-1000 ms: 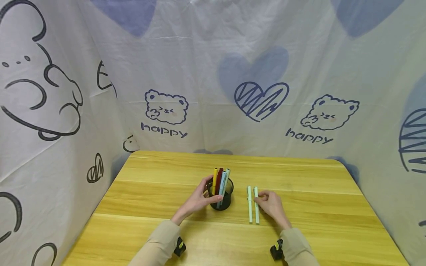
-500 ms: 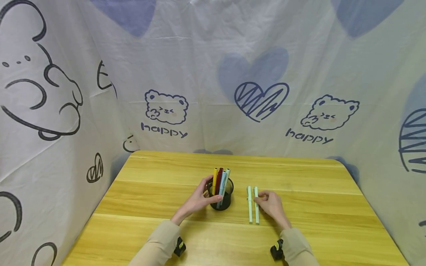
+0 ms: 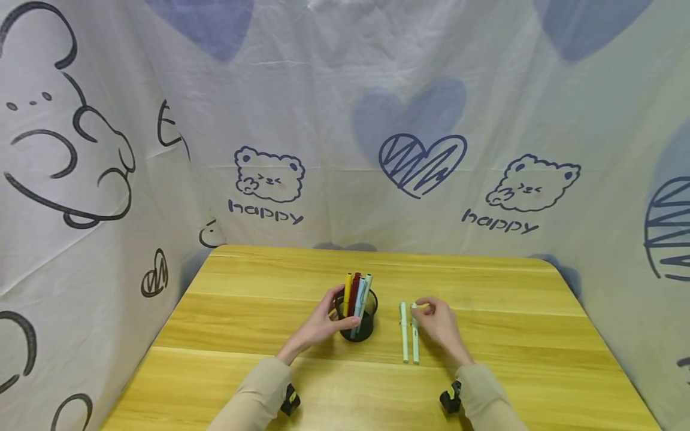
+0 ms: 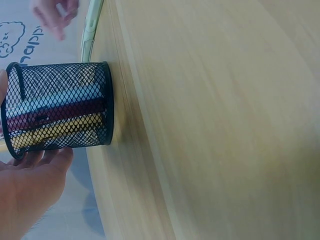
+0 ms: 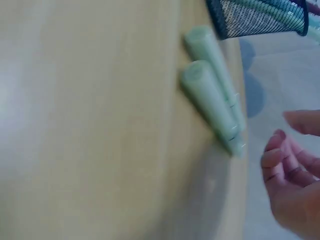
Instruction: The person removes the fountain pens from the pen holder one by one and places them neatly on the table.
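My left hand (image 3: 319,323) grips a black mesh pen holder (image 3: 363,331), thumb on the near side and fingers behind it. Standing in the holder are a yellow pen (image 3: 347,293), a dark red pen (image 3: 354,296), a light blue pen (image 3: 360,298) and a pale green pen (image 3: 369,282). Two more pale green pens lie side by side on the table, the left pen (image 3: 405,338) and the right pen (image 3: 415,347). Over the right pen's far end hovers my right hand (image 3: 441,323). The right wrist view shows its loosely bent fingers (image 5: 292,160) apart from the pens, holding nothing.
The wooden table (image 3: 259,275) carries the holder and the loose pens near its middle. A white printed cloth (image 3: 345,203) hangs behind the far edge and along both sides. Small black cameras sit at both wrists.
My right hand has let go of the right pale green pen and risen slightly away from it, toward the far end. The left hand and the holder stay put.
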Tool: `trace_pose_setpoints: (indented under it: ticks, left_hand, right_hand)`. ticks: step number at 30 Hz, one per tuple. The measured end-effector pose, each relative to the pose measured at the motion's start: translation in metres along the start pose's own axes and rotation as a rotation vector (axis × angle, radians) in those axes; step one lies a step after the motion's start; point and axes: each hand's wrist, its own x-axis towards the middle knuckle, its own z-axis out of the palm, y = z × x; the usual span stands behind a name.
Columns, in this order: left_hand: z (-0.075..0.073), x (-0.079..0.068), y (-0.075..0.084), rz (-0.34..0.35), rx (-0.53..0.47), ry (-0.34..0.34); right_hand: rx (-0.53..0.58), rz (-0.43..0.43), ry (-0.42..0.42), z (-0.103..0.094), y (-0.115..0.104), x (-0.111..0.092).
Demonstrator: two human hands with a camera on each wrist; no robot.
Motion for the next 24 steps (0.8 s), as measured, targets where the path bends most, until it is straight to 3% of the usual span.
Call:
trace_pose_setpoints:
  ticks: [4, 8, 14, 24]
  left_hand:
    - [0.0, 0.001, 0.0, 0.007, 0.012, -0.001]
    - [0.0, 0.002, -0.001, -0.003, 0.019, 0.005]
    - [0.001, 0.003, -0.003, -0.005, 0.013, 0.017]
    - [-0.001, 0.002, -0.004, 0.004, 0.016, 0.002]
  right_hand:
    - [0.091, -0.123, 0.001, 0.001, -0.021, 0.007]
    - [0.189, -0.188, -0.088, 0.006, -0.04, 0.015]
    - [0.243, -0.172, -0.258, 0.024, -0.058, 0.028]
    - [0.275, -0.149, -0.292, 0.041, -0.067, 0.036]
